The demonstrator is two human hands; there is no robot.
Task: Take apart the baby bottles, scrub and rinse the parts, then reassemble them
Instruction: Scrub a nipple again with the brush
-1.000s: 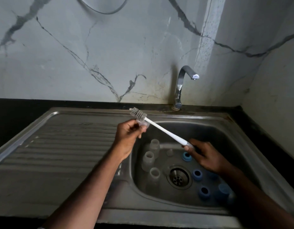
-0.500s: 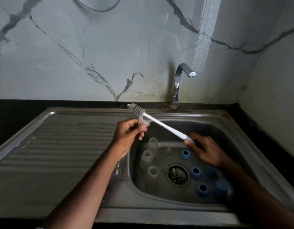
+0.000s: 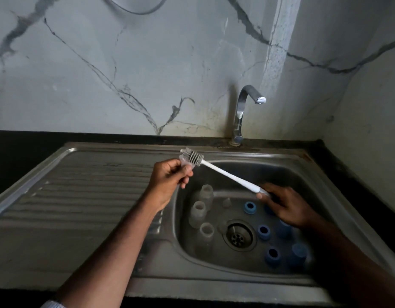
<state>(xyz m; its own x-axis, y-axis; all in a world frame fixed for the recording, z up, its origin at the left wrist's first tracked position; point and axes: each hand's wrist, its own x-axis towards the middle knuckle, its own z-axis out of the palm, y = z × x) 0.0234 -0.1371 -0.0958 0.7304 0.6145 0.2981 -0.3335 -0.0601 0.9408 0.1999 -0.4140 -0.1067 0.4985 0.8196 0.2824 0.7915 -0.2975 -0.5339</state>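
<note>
My left hand (image 3: 169, 176) pinches a small clear teat (image 3: 185, 161) above the sink's left rim. My right hand (image 3: 285, 205) grips the handle of a white bottle brush (image 3: 225, 173); its grey bristle head lies against the teat. Down in the steel sink basin (image 3: 214, 261) three clear bottle bodies (image 3: 197, 211) stand upright at the left. Several blue screw rings and caps (image 3: 263, 232) lie right of the drain, and another clear teat (image 3: 226, 202) stands at the back.
A chrome tap (image 3: 243, 112) rises behind the basin, no water running. The ribbed drainboard (image 3: 85, 196) stretches to the left. The drain (image 3: 237, 235) sits mid-basin. Marble wall behind and at the right.
The brush head has slid back along the teat, from sticking out past my left hand to lying right at the teat. Both hands stay where they were.
</note>
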